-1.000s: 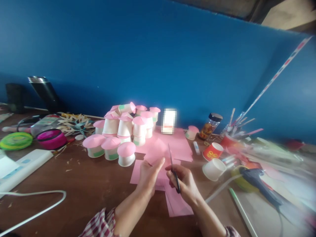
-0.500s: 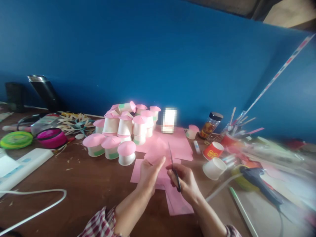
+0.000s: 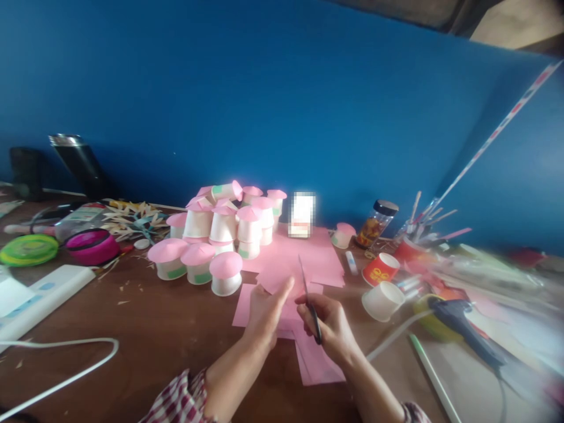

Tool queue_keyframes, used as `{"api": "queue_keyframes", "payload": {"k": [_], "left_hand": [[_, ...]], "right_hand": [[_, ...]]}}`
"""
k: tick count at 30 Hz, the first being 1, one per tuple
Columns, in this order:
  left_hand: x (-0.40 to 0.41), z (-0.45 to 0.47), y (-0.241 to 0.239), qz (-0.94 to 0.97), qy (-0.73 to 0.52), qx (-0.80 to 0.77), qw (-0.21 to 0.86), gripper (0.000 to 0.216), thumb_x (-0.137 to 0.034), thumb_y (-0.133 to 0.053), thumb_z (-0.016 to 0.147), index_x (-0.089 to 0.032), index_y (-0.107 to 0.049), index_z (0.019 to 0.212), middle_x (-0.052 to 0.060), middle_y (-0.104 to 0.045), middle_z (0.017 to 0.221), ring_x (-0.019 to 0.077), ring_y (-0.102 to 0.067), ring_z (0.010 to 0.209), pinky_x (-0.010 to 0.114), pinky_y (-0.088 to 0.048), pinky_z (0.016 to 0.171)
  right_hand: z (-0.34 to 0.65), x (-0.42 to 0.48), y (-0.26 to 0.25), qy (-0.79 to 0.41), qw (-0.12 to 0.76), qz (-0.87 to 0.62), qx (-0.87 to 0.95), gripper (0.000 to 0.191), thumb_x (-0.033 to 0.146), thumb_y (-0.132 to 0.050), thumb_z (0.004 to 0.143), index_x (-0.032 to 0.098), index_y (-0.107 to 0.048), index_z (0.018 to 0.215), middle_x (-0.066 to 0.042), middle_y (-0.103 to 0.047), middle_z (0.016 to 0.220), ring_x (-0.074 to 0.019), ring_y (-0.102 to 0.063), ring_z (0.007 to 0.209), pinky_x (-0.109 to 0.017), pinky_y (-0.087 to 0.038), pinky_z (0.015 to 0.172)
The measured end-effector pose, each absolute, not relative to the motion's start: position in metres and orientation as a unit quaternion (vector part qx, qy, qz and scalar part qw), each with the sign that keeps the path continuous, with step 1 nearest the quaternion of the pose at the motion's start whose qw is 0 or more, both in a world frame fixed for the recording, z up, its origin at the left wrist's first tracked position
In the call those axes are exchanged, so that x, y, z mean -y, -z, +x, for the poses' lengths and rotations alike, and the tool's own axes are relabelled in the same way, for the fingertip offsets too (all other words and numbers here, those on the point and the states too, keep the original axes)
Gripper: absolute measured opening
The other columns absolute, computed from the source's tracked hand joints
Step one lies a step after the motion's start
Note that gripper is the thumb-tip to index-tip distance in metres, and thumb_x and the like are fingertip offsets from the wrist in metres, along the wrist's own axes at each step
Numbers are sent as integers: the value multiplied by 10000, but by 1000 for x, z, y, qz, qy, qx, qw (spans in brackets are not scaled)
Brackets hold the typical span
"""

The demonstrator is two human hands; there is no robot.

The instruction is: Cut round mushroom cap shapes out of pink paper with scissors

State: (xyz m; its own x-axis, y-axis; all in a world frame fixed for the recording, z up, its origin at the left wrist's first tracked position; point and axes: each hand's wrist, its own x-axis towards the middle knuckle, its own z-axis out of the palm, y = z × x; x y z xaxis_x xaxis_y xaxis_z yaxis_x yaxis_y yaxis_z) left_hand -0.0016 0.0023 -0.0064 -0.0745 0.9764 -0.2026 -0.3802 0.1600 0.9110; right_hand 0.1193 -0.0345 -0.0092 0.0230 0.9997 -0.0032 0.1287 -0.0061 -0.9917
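Many white paper cups with pink conical paper caps [image 3: 226, 271] stand left of the loose, flat pink paper sheets [image 3: 324, 252], apparently finished. Two uncapped paper cups, one red [image 3: 378, 271], one plain white [image 3: 379, 304], lie right of those sheets. Above the sheets: right hand [image 3: 329, 324] grips dark-handled metal scissors [image 3: 314, 316]; left hand [image 3: 263, 314] seemingly pinches one pink paper piece [image 3: 278, 271], cutting apparently unfinished.

You are facing a blue wall [image 3: 264, 106], which is filling the upper part of your view. Below it, a brown tabletop [image 3: 154, 335] is stretching from side to side. Pale light is brightening the wall's right end; a beige panel [image 3: 515, 24] is showing at upper right.
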Motion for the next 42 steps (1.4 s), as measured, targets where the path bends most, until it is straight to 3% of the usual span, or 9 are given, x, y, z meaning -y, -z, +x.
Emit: {"api": "queue_keyframes", "payload": {"k": [7,13,21,28,33,42], "left_hand": [[1,-2,-11,292,-528,-472,642,275,-342,-745,601,-95,-624,591,64,-613,515,212,-590,450,317,-486,427],[1,-5,-6,309,-516,-458,655,307,-353,-751,587,-75,-654,671,120,-667,628,249,-629,521,351,-517,475],[1,-6,-13,297,-510,-486,644,262,-328,-747,597,-101,-621,633,74,-645,593,223,-624,558,328,-512,519],[-4,-5,2,326,-519,-481,626,320,-372,-731,625,-89,-652,752,123,-686,742,256,-641,678,356,-517,584],[-8,-1,8,295,-532,-495,620,359,-349,-765,584,-60,-675,777,139,-691,717,261,-648,654,363,-512,601],[-3,-7,-5,327,-535,-457,630,347,-338,-734,628,-71,-701,847,133,-710,783,236,-652,714,286,-498,577]], "right_hand": [[117,35,6,-470,477,-526,525,361,444,-658,722,114,-633,867,42,-474,484,-91,-425,435,-206,-322,404],[118,35,4,-469,482,-519,527,373,460,-659,718,115,-636,856,39,-477,482,-90,-428,438,-203,-319,408],[120,34,6,-463,476,-528,529,374,461,-655,722,113,-643,857,46,-455,465,-89,-407,422,-204,-304,398],[121,34,7,-462,475,-531,529,353,443,-664,721,111,-636,839,42,-465,472,-87,-405,419,-202,-301,391],[123,35,11,-466,466,-525,538,338,429,-652,744,113,-627,862,45,-461,486,-86,-409,427,-201,-300,400],[125,34,15,-469,459,-521,546,320,389,-636,772,103,-625,915,41,-472,494,-84,-419,440,-200,-307,406]]}}
